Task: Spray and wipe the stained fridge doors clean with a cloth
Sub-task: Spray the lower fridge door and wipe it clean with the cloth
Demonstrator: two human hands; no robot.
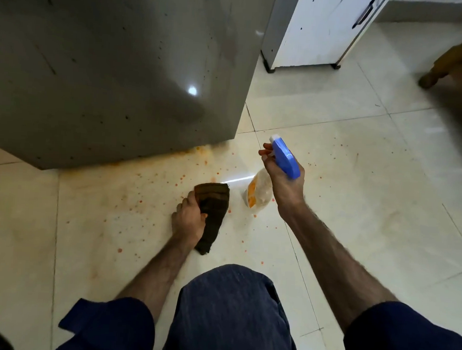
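Head view | left hand [188,221] grips soft, limp cloth [211,214], centre frame | right hand [282,178] grasps spray bottle [286,159] neck, finger on trigger; light, rigid, likely slippery when wet.

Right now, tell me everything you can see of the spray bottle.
The spray bottle has a blue trigger head and a clear plastic body with an orange-and-white label. The right hand grips its neck, fingers curled at the trigger, holding it off the tiled floor with the nozzle aimed toward the grey fridge door. Its liquid level cannot be made out.
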